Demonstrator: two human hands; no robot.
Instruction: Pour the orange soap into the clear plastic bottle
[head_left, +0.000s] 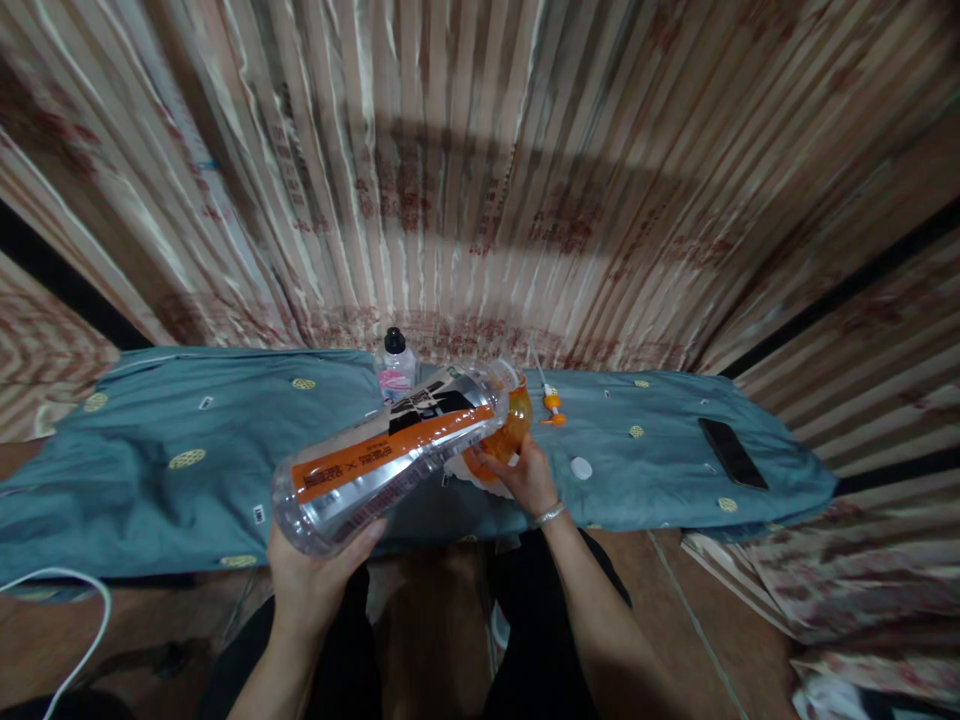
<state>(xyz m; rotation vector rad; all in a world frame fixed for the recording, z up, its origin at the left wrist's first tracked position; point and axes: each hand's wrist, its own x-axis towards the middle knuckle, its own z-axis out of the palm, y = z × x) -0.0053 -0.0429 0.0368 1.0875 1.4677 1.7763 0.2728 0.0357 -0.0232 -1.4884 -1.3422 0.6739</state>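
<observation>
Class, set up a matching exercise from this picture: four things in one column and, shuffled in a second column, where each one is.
Things:
1. large clear bottle
2. orange bottle
3. dark phone
4. small black-capped bottle

Places:
A. lying flat on the blue cloth, far right
B. steadied by the right hand
C. standing at the back by the curtain
D. tilted, base in the left hand

Pairs: 1-D, 2-B, 3-A, 4-C

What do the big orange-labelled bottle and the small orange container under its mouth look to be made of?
Big clear bottle with orange-and-black label, in the left hand: looks like thin glossy transparent plastic; highlights run along it. Small orange container, steadied by the right hand: translucent, glossy, probably plastic, though glass can't be ruled out.
</observation>
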